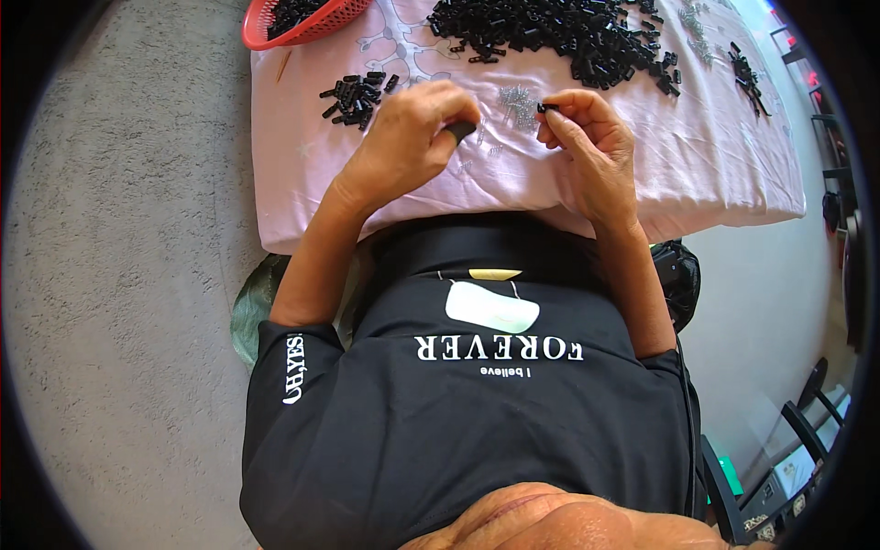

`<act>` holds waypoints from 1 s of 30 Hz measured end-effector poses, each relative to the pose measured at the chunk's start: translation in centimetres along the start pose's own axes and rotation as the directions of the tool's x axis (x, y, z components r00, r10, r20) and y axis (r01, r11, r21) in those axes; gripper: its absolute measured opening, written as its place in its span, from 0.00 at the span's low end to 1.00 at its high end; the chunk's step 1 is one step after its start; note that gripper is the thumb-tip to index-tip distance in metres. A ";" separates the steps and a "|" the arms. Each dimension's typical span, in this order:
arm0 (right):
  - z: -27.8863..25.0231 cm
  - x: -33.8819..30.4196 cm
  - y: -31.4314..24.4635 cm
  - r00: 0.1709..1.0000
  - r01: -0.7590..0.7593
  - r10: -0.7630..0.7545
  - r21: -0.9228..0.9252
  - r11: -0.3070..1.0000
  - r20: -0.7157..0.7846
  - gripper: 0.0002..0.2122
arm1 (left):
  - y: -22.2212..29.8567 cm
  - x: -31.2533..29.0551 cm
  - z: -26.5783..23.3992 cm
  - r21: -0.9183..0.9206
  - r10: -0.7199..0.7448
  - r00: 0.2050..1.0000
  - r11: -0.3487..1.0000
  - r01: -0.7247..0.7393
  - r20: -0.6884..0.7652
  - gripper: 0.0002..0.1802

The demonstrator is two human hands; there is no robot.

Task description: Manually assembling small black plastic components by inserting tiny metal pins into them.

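Note:
My left hand (408, 133) is over the pink cloth with its fingers curled and thumb and index finger close together. A dark cover or dark patch shows at its thumb tip; anything pinched there is too small to make out. My right hand (596, 137) pinches a small black plastic piece (547, 107) between thumb and index finger. Between the hands lies a small heap of thin silver pins (519, 103), with a few loose ones nearer me. Beyond my left hand is a small pile of black pieces (353, 99).
A large heap of black pieces (559, 37) covers the table's far side. The red basket (316, 26) at the far left holds more. Silver pins (697, 35) and a small cluster of black parts (747, 78) lie at right. Pink cloth (697, 170) covers the table.

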State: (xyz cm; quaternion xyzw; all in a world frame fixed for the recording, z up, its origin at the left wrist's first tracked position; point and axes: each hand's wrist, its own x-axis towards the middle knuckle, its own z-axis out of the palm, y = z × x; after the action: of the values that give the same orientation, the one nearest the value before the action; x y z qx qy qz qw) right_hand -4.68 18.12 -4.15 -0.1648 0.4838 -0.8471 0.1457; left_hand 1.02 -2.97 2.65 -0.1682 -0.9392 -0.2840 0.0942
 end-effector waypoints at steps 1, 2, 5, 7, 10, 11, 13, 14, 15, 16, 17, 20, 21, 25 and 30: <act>-0.1 0.0 0.0 1.000 -0.001 0.001 0.001 1.000 -0.001 0.07 | 0.0 -0.7 0.1 -0.066 -0.066 0.994 0.995 0.072 0.091 0.12; -0.1 0.0 0.0 1.000 -0.001 0.000 0.020 1.000 0.007 0.07 | 0.0 -1.3 0.2 -0.096 -0.067 0.990 0.992 0.079 0.122 0.14; -0.1 0.0 0.1 1.000 0.000 0.000 0.023 1.000 0.029 0.06 | 0.6 -2.8 0.6 -0.046 -0.103 0.983 0.993 0.111 0.153 0.13; -0.1 0.1 0.1 0.999 0.001 -0.001 0.006 1.000 0.046 0.06 | 0.7 -3.1 1.0 -0.001 -0.135 0.977 0.991 0.137 0.168 0.12; 0.0 0.1 0.0 0.999 -0.037 0.036 0.009 0.999 0.038 0.06 | 0.6 -3.0 1.5 -0.008 -0.076 0.989 0.997 0.077 0.131 0.14; 0.0 0.1 0.0 0.998 -0.041 0.040 0.020 0.999 0.043 0.06 | 0.6 -2.8 1.6 -0.042 -0.075 0.992 0.996 0.079 0.102 0.12; -0.1 0.1 0.0 0.998 -0.045 0.044 0.027 0.999 0.047 0.06 | 1.0 -2.3 1.7 -0.079 -0.074 0.995 0.994 0.079 0.072 0.11; -0.2 0.1 0.1 0.997 -0.047 0.046 0.018 0.999 0.063 0.06 | 1.4 -1.8 1.7 -0.167 -0.146 0.989 0.975 0.149 0.033 0.10; -0.4 0.1 0.2 0.996 -0.048 0.047 0.009 0.999 0.079 0.07 | 1.8 -1.4 1.8 -0.257 -0.220 0.976 0.943 0.213 0.001 0.08; -0.4 0.1 0.2 0.996 -0.049 0.048 0.007 0.999 0.078 0.07 | 2.0 -1.0 1.9 -0.289 -0.238 0.971 0.931 0.222 -0.019 0.07; -0.3 0.1 0.1 0.995 -0.050 0.049 0.005 0.999 0.084 0.07 | 2.1 -0.6 2.2 -0.290 -0.238 0.971 0.931 0.222 -0.020 0.07; -0.1 0.1 0.1 0.995 -0.045 0.044 0.012 0.999 0.086 0.06 | 2.4 0.3 3.0 -0.375 -0.213 0.970 0.914 0.156 -0.115 0.08; -0.1 0.1 0.0 0.996 -0.039 0.038 0.022 0.999 0.081 0.06 | 2.5 0.5 3.1 -0.381 -0.194 0.972 0.915 0.131 -0.132 0.09; -0.3 0.1 0.2 0.994 -0.049 0.047 0.020 0.999 0.095 0.06 | 3.2 0.9 3.0 -0.361 -0.181 0.978 0.923 0.131 -0.108 0.09; -0.5 -0.1 0.1 0.986 -0.069 0.069 -0.005 0.998 0.150 0.06 | 3.5 0.5 3.0 -0.370 -0.183 0.981 0.918 0.146 -0.067 0.09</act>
State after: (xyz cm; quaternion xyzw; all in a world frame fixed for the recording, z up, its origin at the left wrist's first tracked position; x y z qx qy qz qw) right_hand -4.78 18.46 -4.50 -0.2112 0.4767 -0.8268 0.2111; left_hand 1.59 1.58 2.04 -0.0885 -0.8754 -0.4676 0.0844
